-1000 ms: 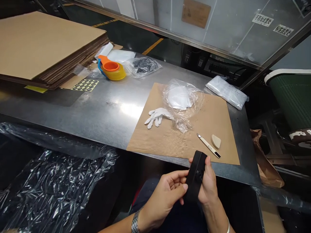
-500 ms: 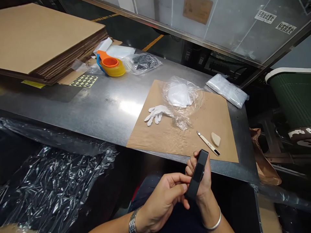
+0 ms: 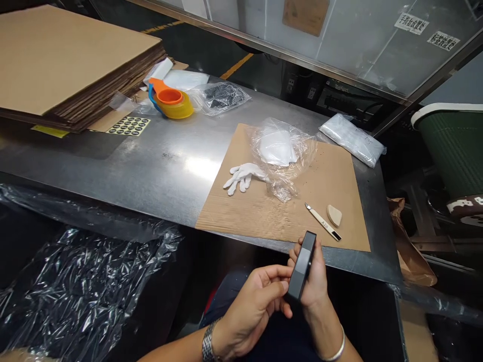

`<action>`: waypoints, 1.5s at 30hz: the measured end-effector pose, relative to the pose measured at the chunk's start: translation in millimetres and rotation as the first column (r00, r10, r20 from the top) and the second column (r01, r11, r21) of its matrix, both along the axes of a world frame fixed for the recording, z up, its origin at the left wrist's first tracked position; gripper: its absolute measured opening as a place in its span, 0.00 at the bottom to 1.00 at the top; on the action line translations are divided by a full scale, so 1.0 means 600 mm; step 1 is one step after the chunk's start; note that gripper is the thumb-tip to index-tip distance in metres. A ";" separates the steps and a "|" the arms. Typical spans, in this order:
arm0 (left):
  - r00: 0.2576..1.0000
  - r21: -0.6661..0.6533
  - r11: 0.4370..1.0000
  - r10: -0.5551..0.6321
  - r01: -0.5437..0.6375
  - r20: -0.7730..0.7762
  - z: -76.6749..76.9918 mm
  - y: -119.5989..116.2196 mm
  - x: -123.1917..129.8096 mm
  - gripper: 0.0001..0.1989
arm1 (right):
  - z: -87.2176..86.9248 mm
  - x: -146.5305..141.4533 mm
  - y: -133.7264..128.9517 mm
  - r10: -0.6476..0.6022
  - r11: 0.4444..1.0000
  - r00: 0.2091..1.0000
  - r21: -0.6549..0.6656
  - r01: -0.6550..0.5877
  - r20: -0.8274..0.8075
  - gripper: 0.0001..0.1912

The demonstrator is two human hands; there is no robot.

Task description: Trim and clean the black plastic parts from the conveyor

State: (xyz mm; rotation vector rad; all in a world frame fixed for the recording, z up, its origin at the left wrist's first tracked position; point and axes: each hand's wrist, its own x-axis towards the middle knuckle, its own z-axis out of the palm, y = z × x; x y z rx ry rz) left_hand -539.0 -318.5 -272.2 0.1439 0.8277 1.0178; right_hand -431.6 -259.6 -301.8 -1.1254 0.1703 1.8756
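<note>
A black rectangular object [image 3: 302, 266] is held upright at a slant between my hands, just in front of the table's near edge. My left hand [image 3: 256, 304], with a metal watch band on the wrist, pinches its lower left side with thumb and index finger. Wrapped round its right side and back is my right hand [image 3: 317, 281], with a bangle on the wrist. Beyond them on the cardboard sheet [image 3: 245, 216] lie a knife marked A26 [image 3: 322, 221], a beige wedge-shaped block [image 3: 334, 215], a white glove [image 3: 243, 177] and a clear bag with white sheets [image 3: 277, 147].
Stacked cardboard [image 3: 75, 55] fills the table's back left. Near it are a tape dispenser [image 3: 171, 100], a label sheet [image 3: 130, 125] and a bag with black contents [image 3: 222, 96]. A wrapped white packet [image 3: 352, 138] lies back right. Black plastic [image 3: 83, 286] is at lower left.
The black object has tilted and shifted slightly left in my hands, and its narrow face now looks lighter. My right fingers have moved slightly with it.
</note>
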 end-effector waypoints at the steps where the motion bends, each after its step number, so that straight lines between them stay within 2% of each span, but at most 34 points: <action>1: 1.000 0.007 1.000 0.002 -0.002 -0.009 -0.002 0.000 -0.001 0.13 | 0.004 0.002 -0.001 0.021 0.999 0.998 -0.050 -0.018 0.066 0.26; 3: 1.000 0.022 1.000 0.009 -0.008 -0.024 -0.008 0.000 -0.002 0.15 | 0.011 0.006 -0.005 0.059 0.992 0.984 -0.121 -0.038 0.170 0.27; 5: 1.000 0.023 1.000 0.009 -0.008 -0.019 -0.014 -0.001 -0.003 0.16 | 0.018 0.010 -0.008 0.058 0.995 0.976 -0.095 -0.039 0.209 0.26; 10: 0.998 -0.032 0.999 -0.001 0.003 0.067 -0.026 0.002 -0.002 0.16 | 0.026 0.020 -0.018 -0.063 0.991 0.955 0.131 0.026 0.291 0.15; 12: 0.990 -0.076 0.997 -0.018 0.029 0.139 -0.029 0.004 0.000 0.16 | 0.029 0.023 -0.023 -0.047 0.974 0.944 0.227 -0.030 0.326 0.12; 14: 0.971 -0.140 0.988 -0.026 0.061 0.239 -0.031 0.005 0.001 0.14 | 0.029 0.026 -0.026 0.031 0.939 0.923 0.306 -0.158 0.383 0.11; 16: 0.941 -0.201 0.976 -0.009 0.082 0.338 -0.035 0.006 0.002 0.12 | 0.025 0.028 -0.028 0.028 0.903 0.872 0.361 -0.232 0.488 0.11; 18: 0.909 -0.236 0.966 0.007 0.101 0.417 -0.039 0.004 0.003 0.10 | 0.019 0.030 -0.028 -0.041 0.897 0.824 0.384 -0.218 0.564 0.16; 20: 0.881 -0.249 0.959 -0.003 0.136 0.472 -0.041 0.002 0.004 0.08 | 0.014 0.032 -0.029 -0.049 0.903 0.826 0.379 -0.204 0.562 0.22; 21: 0.877 -0.251 0.956 -0.010 0.149 0.481 -0.042 0.000 0.006 0.08 | 0.013 0.032 -0.029 -0.003 0.901 0.847 0.369 -0.229 0.532 0.24; 23: 0.893 -0.243 0.956 -0.041 0.166 0.448 -0.040 -0.002 0.009 0.08 | 0.013 0.032 -0.031 0.118 0.882 0.878 0.356 -0.307 0.464 0.25; 25: 0.934 -0.197 0.965 -0.096 0.172 0.343 -0.034 -0.004 0.013 0.09 | 0.015 0.031 -0.033 0.163 0.869 0.878 0.356 -0.344 0.450 0.24; 28: 0.978 -0.068 0.985 -0.150 0.161 0.147 -0.023 -0.007 0.015 0.13 | 0.013 0.033 -0.034 0.098 0.885 0.854 0.347 -0.309 0.511 0.20; 31: 0.987 -0.017 0.988 -0.155 0.156 0.053 -0.012 -0.010 0.009 0.17 | 0.007 0.038 -0.033 0.046 0.892 0.832 0.352 -0.283 0.552 0.17; 35: 0.986 -0.008 0.986 -0.168 0.168 -0.015 -0.001 -0.011 0.000 0.19 | 0.001 0.044 -0.035 0.009 0.881 0.810 0.378 -0.284 0.587 0.17; 39: 0.987 0.019 0.987 -0.162 0.162 -0.013 0.007 -0.011 -0.004 0.17 | 0.001 0.044 -0.038 -0.004 0.873 0.823 0.404 -0.273 0.567 0.19; 45: 0.974 0.063 0.972 -0.224 0.225 -0.030 0.004 -0.015 -0.008 0.18 | 0.000 0.042 -0.043 -0.012 0.849 0.798 0.428 -0.310 0.602 0.18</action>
